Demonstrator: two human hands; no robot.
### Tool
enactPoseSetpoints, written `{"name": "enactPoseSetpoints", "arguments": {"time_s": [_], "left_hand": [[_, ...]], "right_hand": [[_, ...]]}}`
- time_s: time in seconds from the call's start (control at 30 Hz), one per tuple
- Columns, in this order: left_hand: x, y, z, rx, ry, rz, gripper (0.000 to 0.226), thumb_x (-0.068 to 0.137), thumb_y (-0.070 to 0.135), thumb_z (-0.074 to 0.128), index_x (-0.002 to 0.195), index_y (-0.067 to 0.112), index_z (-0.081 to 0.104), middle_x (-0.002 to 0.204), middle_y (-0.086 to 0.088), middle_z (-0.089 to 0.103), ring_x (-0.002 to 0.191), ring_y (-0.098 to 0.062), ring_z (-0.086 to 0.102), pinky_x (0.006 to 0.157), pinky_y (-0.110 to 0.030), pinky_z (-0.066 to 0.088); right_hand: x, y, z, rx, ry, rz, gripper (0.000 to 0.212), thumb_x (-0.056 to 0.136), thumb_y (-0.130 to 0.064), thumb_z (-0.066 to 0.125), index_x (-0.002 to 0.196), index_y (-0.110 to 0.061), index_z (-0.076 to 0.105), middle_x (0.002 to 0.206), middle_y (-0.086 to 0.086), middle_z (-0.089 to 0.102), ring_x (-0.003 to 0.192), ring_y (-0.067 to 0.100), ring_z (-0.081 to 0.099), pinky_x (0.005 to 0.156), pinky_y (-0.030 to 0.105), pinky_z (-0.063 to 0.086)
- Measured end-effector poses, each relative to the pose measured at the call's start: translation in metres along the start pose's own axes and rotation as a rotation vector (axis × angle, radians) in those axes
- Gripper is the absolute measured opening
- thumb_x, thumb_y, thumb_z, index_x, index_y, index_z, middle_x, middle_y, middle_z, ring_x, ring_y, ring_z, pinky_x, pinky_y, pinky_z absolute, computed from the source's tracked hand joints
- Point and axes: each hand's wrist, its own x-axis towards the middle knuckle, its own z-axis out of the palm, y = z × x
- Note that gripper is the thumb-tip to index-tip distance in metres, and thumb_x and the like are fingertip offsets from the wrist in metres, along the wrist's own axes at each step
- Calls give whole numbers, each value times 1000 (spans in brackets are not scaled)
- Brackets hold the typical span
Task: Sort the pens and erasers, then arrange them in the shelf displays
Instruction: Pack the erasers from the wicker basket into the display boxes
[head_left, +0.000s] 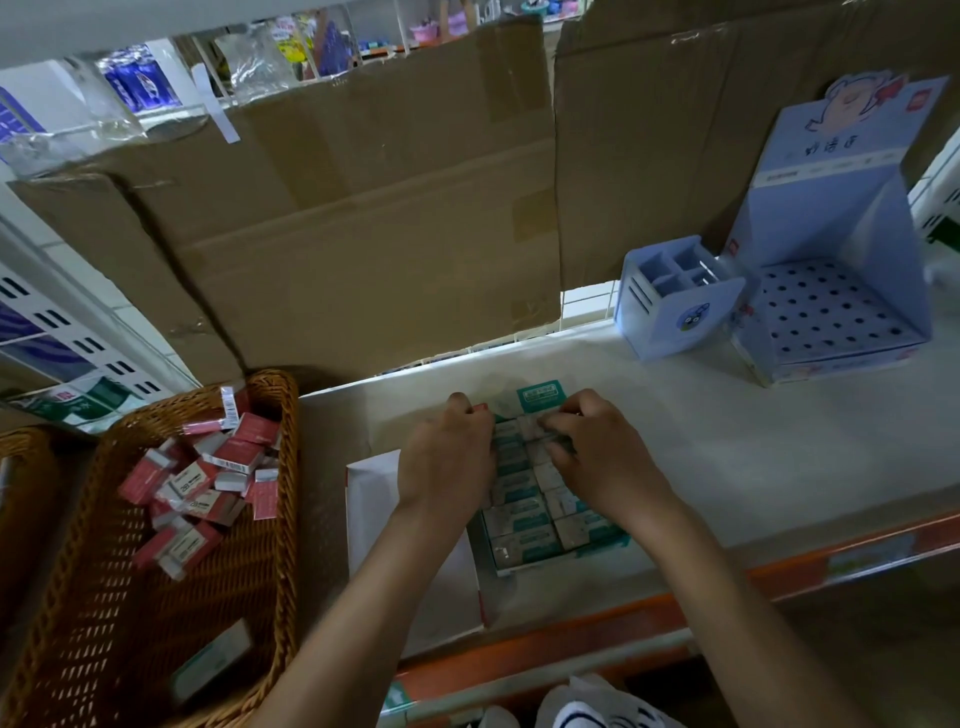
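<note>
Grips (447, 457) (597, 457) on erasers (524, 514), basket (291, 467) beside.

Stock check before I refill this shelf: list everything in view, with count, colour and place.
wicker basket: one, brown, left of the shelf
red erasers: loose pile, too many to count, red-and-white, in the basket
teal erasers: two rows, teal-and-grey, in the display tray
display tray: one, teal, shelf centre
white box: one, white, left of the tray
pen holder: one, light blue, shelf right
display stand: one, light blue, holed base, right of the pen holder
cardboard sheets: two, brown, behind the shelf
shelf: one, white, orange front edge
left hand: at the tray's left side, grip unclear
right hand: fingers curled on the teal erasers
</note>
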Motion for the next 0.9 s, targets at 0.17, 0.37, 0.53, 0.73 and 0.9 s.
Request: {"name": "enactPoseSetpoints", "arguments": {"time_s": [0.17,0.37,0.53,0.73,0.9], "left_hand": [[-1,-1,3,-209,6,-46,26,94,23,51,117,20,60,112,-2,55,89,-21,60,68,-21,45],[-5,0,-29,-1815,19,-320,34,58,-11,43,78,12,57,74,-8,49,69,-16,53,62,-22,50],[-11,1,-36,-2138,18,-329,38,48,-14,32,73,13,43,63,1,44,62,-13,48,59,-24,44],[-18,1,-31,-2206,-140,-240,45,63,-15,47,100,8,56,94,-8,63,91,-20,63,75,-30,54],[-22,9,-24,-1851,-170,-449,33,89,-3,54,121,4,57,113,-13,67,108,-27,63,92,-35,51]], "right_hand": [[1,-5,-2,-27,-9,-7,33,92,-20,54,124,-13,60,119,8,50,110,23,48,90,27,40],[-14,-26,-19,481,-146,-88,39,85,-24,67,123,-24,57,110,-8,63,96,5,62,84,21,52],[-23,-34,-27,834,-138,-92,38,77,-11,75,104,-33,60,89,-15,69,86,5,67,81,23,54],[-21,-25,-25,792,56,-66,28,81,-3,69,98,-26,66,94,-4,70,88,8,67,82,26,54],[-20,-17,-25,826,161,-36,24,80,-1,69,94,-19,63,95,-5,70,89,5,68,78,21,54]]}}
